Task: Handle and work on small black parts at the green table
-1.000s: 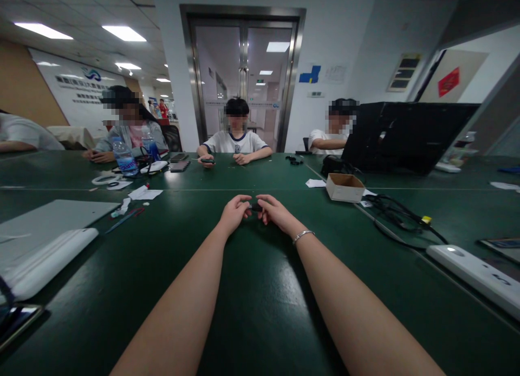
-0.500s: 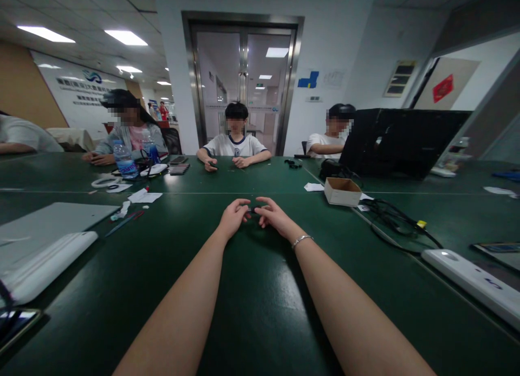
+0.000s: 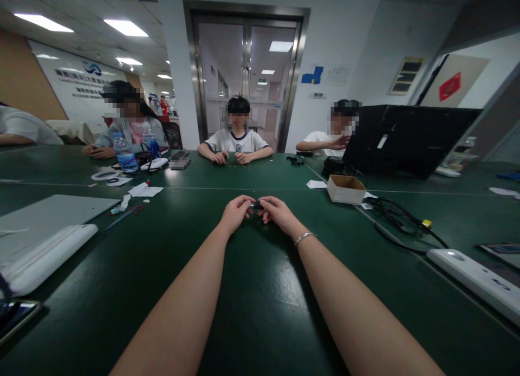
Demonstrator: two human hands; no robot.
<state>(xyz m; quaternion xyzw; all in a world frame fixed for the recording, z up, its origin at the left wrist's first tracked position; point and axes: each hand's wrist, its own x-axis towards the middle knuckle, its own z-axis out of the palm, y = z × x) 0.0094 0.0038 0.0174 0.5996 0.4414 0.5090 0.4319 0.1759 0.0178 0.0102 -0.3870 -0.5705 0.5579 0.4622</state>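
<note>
Both my hands meet over the dark green table [image 3: 252, 289], near the middle of the view. Between their fingertips is a small black object [image 3: 257, 205] with a pale or shiny end toward the left; its exact kind is too small to tell. My right hand [image 3: 279, 212], with a silver bracelet [image 3: 304, 238] at the wrist, pinches the black part between thumb and fingers. My left hand [image 3: 236, 213] is closed at the pale end, thumb and forefinger together. The fingers hide much of the object.
Left lie a grey laptop [image 3: 57, 211], a white rounded case [image 3: 57, 257], paper scraps [image 3: 146, 190] and a water bottle [image 3: 125, 153]. Right are an open small box [image 3: 346, 190], black cables [image 3: 390, 216], a white power strip [image 3: 475, 281] and a monitor [image 3: 410, 140]. Several people sit across.
My fingertips have closed in on the small black object, and its pale end now shows. Across the table, the person at right has raised a hand by the monitor. The view has shifted slightly.
</note>
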